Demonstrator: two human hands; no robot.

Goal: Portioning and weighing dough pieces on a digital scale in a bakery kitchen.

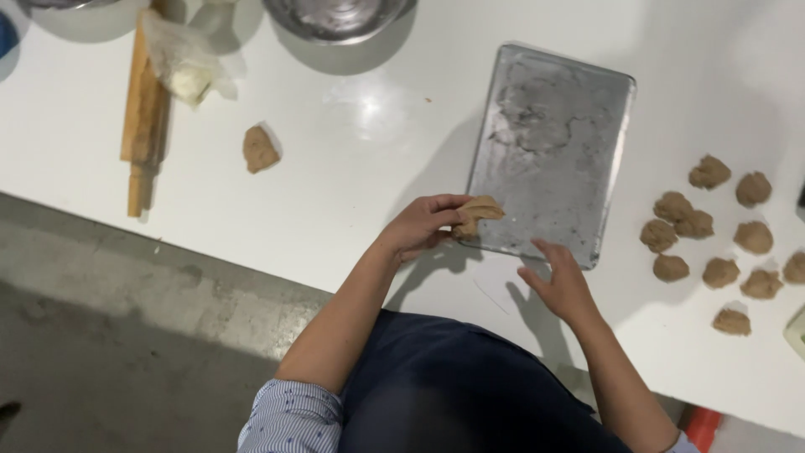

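Observation:
My left hand (422,225) grips a flattened piece of brown dough (478,213) just over the near left edge of a rectangular metal baking tray (549,151). The tray's surface is bare and smeared. My right hand (558,281) hovers with fingers spread near the tray's near edge and holds nothing.
Several brown dough lumps (721,226) lie in a group to the right of the tray. One more dough piece (258,149) rests at left near a wooden rolling pin (144,109) and crumpled plastic wrap (189,63). A metal bowl (335,18) stands at the far edge.

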